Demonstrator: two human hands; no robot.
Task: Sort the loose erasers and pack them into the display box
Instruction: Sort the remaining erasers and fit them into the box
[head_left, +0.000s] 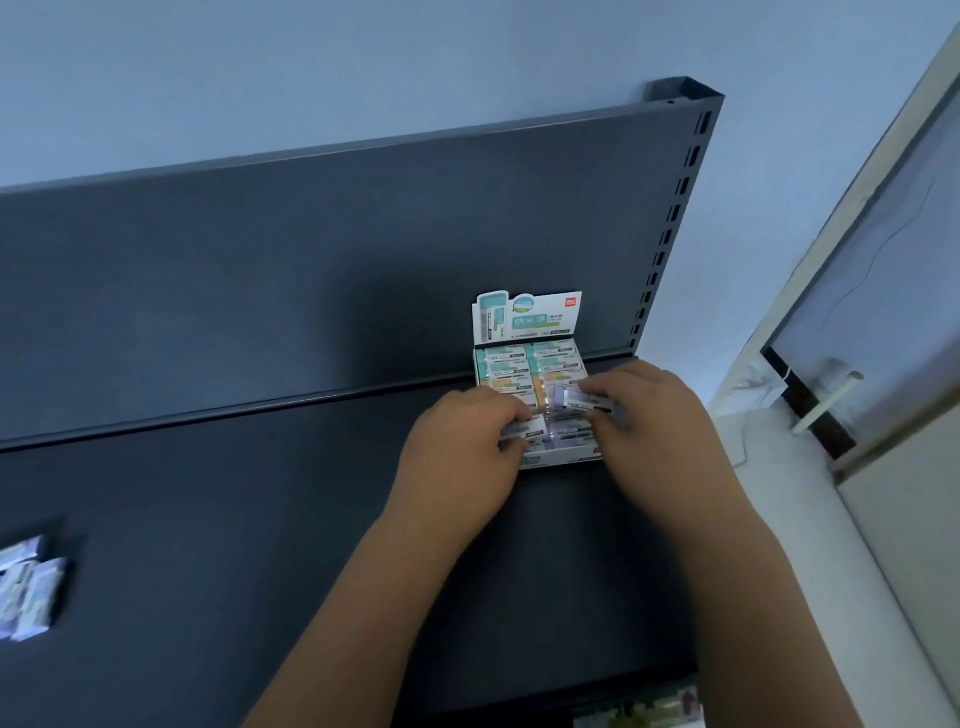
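1. The display box (563, 461) stands open on the dark shelf (208, 519), just toward 4 o'clock of the view's centre. Its back is against the upright back panel (311, 260), and its printed header card (527, 317) is raised at the box's 12 o'clock side.
2. Packed erasers (530, 364) fill the rear rows in two columns. The front rows are partly hidden by the hands.
3. The left hand (457, 447) is at the box's 8 o'clock corner. Its fingers are curled and pinch the left-hand eraser (519, 428) at the box's edge.
4. The right hand (660, 415) is at the box's 3 o'clock side. Its fingers and thumb are curled round the right-hand eraser (587, 401), which is held over the box's right column. Blur hides the exact contact.
5. Loose erasers (31, 587) lie in a small heap on the shelf at 8 o'clock, well apart from the box.
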